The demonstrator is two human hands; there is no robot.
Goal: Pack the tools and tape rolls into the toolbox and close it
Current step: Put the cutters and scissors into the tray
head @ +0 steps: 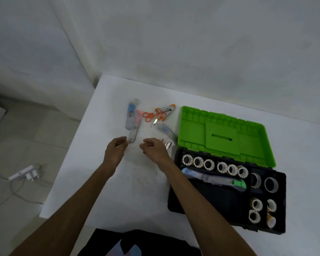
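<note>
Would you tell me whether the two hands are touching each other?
Apart: the head view shows bare white table between the left hand and right hand.

Beside the toolbox [227,198], the right hand [155,150] hides most of a red-and-white tool [167,145]. The clear cutters [132,119] farther left blur together; the bottom edge crops both forearms.

Green toolbox lid [224,133], black toolbox base [211,200], orange scissors [148,116], white table [100,163]

Both hands hover over the white table [92,182] — the left hand [115,151] and right hand [155,149] loosely curled, holding nothing. Beyond them lie cutters [130,115] and scissors [149,116]. The toolbox [227,198] stands open — tape rolls [209,164] inside, green lid [224,135] up.
</note>
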